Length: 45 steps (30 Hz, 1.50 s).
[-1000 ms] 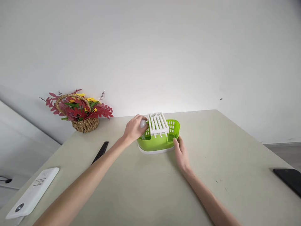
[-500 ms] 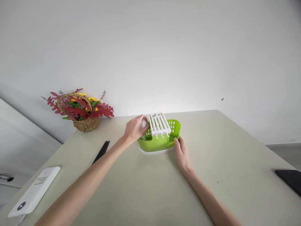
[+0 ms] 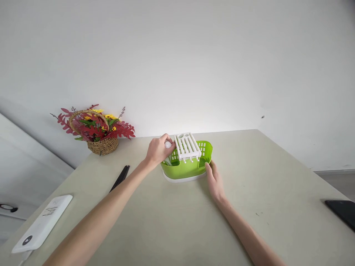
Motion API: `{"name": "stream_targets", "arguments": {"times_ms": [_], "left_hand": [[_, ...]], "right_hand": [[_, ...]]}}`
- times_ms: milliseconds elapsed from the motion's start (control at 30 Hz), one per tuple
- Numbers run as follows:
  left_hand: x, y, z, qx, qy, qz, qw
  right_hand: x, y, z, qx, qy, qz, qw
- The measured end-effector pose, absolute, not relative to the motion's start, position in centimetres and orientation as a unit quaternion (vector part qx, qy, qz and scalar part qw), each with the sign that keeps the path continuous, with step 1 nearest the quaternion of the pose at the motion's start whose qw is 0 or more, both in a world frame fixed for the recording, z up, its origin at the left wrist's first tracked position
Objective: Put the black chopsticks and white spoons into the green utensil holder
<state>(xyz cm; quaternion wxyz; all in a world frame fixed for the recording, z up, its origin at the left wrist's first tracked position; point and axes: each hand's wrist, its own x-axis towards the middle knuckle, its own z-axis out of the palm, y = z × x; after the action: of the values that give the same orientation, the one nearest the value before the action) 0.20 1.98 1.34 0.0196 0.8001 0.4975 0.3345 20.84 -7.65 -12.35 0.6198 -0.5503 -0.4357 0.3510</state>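
Near the middle of the table's far edge, the left hand (image 3: 158, 149) grips a white utensil (image 3: 168, 144) by its rounded end, above the left part of a green basket (image 3: 180, 171). A slotted white rack (image 3: 188, 146) sits across the basket's top; the right hand (image 3: 215, 181) touches the basket's right end (its fingers are partly hidden). A wicker flower basket (image 3: 102, 146) stands at the table's (image 3: 177, 225) far left corner. Black sticks (image 3: 119, 178) and a white device (image 3: 43, 224) lie toward the left edge, a black phone (image 3: 341, 212) by the right edge.
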Motion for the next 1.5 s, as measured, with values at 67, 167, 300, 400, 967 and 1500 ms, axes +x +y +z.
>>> {"name": "stream_targets", "arguments": {"times_ms": [67,167,300,400,967,1500], "left_hand": [[0.2,2.0,1.5,0.8,0.492,0.343,0.02],[0.2,2.3,2.0,0.799,0.487,0.354,0.013],[-0.1,2.8,3.0,0.772,0.482,0.414,-0.015],[-0.2,3.1,3.9,0.755,0.485,0.44,-0.026],[-0.8,3.5,3.3,0.775,0.503,0.382,-0.019],[-0.2,1.9,2.6,0.813,0.535,0.148,-0.177]], "right_hand": [[20.9,-7.6,-12.4,-0.548,-0.44,0.35,0.619],[20.9,-7.6,-12.6,-0.547,-0.442,0.352,0.618],[20.9,-7.5,-12.8,-0.547,-0.441,0.356,0.617],[20.9,-7.6,-12.6,-0.546,-0.442,0.356,0.616],[21.0,-7.5,-12.6,-0.546,-0.443,0.363,0.611],[21.1,-7.5,-12.4,-0.546,-0.449,0.369,0.604]]}}
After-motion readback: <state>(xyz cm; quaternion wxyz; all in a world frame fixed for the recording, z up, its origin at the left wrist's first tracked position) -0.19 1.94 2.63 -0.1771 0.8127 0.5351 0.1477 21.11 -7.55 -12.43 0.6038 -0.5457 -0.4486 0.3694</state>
